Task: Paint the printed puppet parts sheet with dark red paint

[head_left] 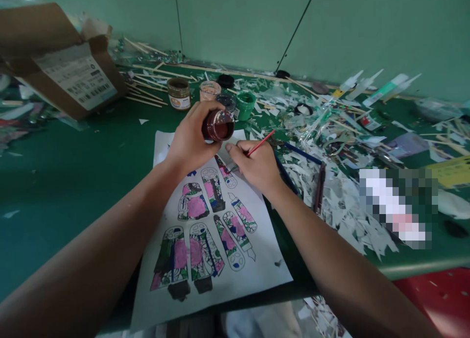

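My left hand (191, 141) is wrapped round a small open jar of dark red paint (219, 126), tilted and held above the top of a white sheet (257, 259). The sheet carries printed shapes coloured in pink, green and blue. My right hand (257, 165) pinches a thin red-handled paintbrush (261, 143), its tip down on the sheet just below the jar. Both hands almost touch each other.
Several paint jars stand behind the sheet: a brown one (178, 93), a pink one (210, 90), a green one (245, 105). A cardboard box (69, 73) sits at the far left. Paper scraps (341, 201), wooden sticks (147, 90) and glue tubes (385, 89) litter the green table (73, 171).
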Available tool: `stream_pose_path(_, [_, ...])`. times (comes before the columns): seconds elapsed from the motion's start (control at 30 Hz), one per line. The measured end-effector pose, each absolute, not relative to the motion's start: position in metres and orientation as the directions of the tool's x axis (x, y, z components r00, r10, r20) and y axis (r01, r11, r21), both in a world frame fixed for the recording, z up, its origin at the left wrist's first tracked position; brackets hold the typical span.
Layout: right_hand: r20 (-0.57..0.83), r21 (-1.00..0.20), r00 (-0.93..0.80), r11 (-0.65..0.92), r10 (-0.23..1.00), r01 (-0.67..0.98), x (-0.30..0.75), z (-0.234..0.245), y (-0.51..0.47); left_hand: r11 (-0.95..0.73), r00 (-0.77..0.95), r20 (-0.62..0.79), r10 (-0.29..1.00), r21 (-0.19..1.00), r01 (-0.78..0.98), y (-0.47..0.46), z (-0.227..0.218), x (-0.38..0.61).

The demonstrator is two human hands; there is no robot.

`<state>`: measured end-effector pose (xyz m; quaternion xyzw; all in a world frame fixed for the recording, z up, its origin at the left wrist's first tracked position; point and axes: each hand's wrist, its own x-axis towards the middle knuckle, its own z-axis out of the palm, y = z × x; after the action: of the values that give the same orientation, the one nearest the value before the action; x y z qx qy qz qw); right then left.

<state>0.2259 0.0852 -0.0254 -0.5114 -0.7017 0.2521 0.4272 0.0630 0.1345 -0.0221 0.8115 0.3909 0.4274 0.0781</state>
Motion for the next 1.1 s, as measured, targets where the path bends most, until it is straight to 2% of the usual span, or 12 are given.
stream_pose_path(1.1, [0.312,-0.803,-0.149,0.345,0.938,0.486,0.2261,-0.0227,0.085,-0.715,0.324,0.668,0.67,0.465,0.522,0.1361,-0.0221,0.0631])
